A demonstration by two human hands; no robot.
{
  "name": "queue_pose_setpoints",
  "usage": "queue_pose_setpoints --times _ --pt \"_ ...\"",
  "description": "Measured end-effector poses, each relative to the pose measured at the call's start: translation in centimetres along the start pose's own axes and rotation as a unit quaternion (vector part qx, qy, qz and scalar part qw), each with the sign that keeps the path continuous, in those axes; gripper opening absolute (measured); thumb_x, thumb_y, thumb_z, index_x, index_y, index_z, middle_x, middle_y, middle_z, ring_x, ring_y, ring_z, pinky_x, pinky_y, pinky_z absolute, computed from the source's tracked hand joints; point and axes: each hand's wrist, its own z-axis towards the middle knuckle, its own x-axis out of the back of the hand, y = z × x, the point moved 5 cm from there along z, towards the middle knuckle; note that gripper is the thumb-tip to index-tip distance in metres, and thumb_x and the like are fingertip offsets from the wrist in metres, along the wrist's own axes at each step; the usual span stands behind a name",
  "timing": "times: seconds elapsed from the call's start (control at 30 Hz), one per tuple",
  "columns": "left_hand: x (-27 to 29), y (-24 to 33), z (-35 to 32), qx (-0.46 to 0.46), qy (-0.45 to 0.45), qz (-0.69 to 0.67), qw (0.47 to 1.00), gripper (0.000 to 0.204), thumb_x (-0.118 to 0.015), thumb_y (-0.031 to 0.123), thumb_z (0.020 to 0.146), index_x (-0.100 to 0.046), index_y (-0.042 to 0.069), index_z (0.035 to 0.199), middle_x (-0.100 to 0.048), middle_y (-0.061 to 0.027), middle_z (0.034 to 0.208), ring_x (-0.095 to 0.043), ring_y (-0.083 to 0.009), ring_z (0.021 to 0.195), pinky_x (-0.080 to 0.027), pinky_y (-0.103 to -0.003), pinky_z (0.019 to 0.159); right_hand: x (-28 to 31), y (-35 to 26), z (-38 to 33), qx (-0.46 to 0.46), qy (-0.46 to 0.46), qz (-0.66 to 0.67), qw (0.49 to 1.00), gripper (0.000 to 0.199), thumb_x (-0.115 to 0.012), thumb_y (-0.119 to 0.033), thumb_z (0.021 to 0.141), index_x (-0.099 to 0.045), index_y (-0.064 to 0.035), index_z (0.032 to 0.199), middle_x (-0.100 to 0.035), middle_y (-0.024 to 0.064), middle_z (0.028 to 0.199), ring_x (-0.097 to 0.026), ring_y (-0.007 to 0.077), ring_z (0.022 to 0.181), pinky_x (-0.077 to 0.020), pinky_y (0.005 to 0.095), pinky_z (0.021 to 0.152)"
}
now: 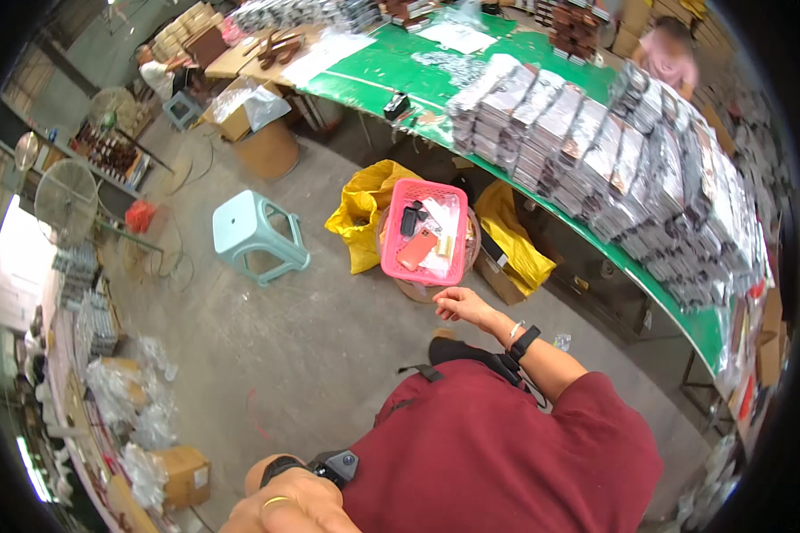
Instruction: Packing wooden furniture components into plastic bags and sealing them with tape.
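My right hand (463, 307) hangs with loosely bent fingers and nothing visible in it, just below the near edge of a pink plastic basket (396, 209). A black band and a pale bracelet circle that wrist. In the basket lie an orange-red phone (417, 250), a small black item (412, 218) and some white pieces. My left hand (289, 505), a ring on one finger, is cut off by the lower edge; its fingertips are hidden. A dark strap with a small black device (336, 466) is at its wrist.
A pale blue stool (240, 222) stands left of the basket. Yellow sacks (364, 204) flank the basket. Wrapped stacks (587, 142) cover much of the green table (391, 58). A fan (66, 201) and cardboard box (185, 476) are at left; a person (667, 58) is beyond the table.
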Motion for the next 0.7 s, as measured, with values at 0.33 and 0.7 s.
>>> queue_pose_setpoints --times 0.33,0.7 --pt "14.5 3.2 3.5 -0.008 0.096 0.116 0.989 0.006 -0.073 0.011 0.086 -0.07 0.012 0.082 -0.063 -0.0038 0.089 -0.061 -0.0221 0.09 -0.053 -0.032 0.078 -0.8 0.1 8.2 -0.065 0.072 -0.004 0.995 0.033 -0.057 -0.028 0.1 -0.063 -0.0049 0.122 -0.07 0.0039 0.098 -0.065 0.0118 0.082 -0.052 0.028 0.073" --pt "25.5 4.1 10.2 0.096 0.216 0.051 0.97 0.018 -0.064 0.015 0.096 -0.057 0.014 0.079 -0.07 -0.0031 0.084 -0.059 -0.0173 0.076 -0.048 -0.033 0.075 -5.6 -7.7 20.7 -0.064 0.057 -0.006 0.996 0.028 -0.056 -0.026 0.101 -0.064 -0.0072 0.12 -0.071 0.0032 0.095 -0.066 0.0102 0.08 -0.0524 0.025 0.07"
